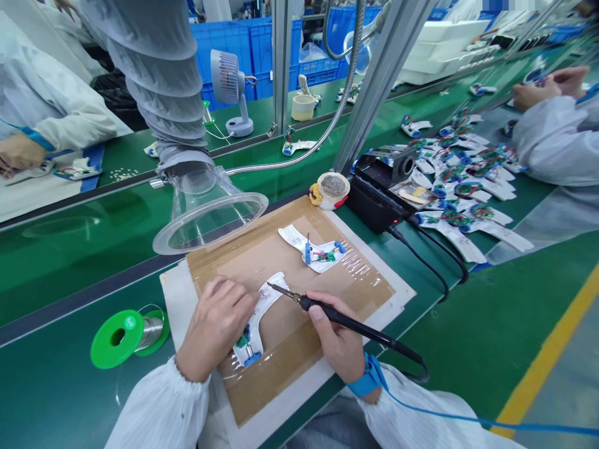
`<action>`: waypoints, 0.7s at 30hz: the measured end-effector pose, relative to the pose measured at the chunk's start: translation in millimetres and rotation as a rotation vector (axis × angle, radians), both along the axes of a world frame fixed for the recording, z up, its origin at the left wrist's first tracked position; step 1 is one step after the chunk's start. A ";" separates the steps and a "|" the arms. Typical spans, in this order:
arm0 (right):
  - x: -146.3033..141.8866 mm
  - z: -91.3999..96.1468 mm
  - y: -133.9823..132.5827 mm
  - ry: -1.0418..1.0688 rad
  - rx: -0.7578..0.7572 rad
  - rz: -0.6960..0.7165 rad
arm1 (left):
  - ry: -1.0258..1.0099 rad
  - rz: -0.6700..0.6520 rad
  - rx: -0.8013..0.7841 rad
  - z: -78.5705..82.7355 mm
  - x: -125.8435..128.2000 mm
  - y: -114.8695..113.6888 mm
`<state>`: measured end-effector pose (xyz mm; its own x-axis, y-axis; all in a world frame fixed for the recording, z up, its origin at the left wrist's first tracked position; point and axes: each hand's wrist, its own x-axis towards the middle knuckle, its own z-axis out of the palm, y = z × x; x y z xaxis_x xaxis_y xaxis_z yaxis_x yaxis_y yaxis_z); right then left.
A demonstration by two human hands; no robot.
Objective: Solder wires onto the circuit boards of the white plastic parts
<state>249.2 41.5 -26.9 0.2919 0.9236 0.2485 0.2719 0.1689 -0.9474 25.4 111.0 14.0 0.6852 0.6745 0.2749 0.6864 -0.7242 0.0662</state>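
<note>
My left hand point(216, 327) is curled over a white plastic part point(260, 318) with a blue fitting and wires, pressing it onto the brown cardboard mat point(299, 340). My right hand point(337, 340) grips a black soldering iron point(337, 318), its tip pointing left just above the part's upper end. A second white part point(314, 248) with blue, red and green wiring lies farther back on the mat. A blue strap point(370, 376) circles my right wrist.
A clear fume-extractor hood point(208, 209) hangs over the mat's back left. A green solder spool point(126, 335) lies to the left, a soldering station point(381, 190) and tip-cleaner pot point(332, 189) behind. Several wired parts point(461, 187) pile at right. Other people's sleeves show at both sides.
</note>
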 end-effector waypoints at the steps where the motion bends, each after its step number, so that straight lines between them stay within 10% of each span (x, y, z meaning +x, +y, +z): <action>1: 0.1 0.7 0.2 0.002 0.001 0.003 | 0.004 -0.002 0.030 0.1 0.6 -1.1; 21: -1.4 10.9 6.7 -0.086 0.010 0.063 | -0.076 -0.020 0.075 -12.3 1.0 -6.2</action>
<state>247.8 48.3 -16.0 0.2108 0.9367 0.2796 0.3402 0.1979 -0.9193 26.4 104.7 1.7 0.6733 0.6369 0.3755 0.6671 -0.7423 0.0629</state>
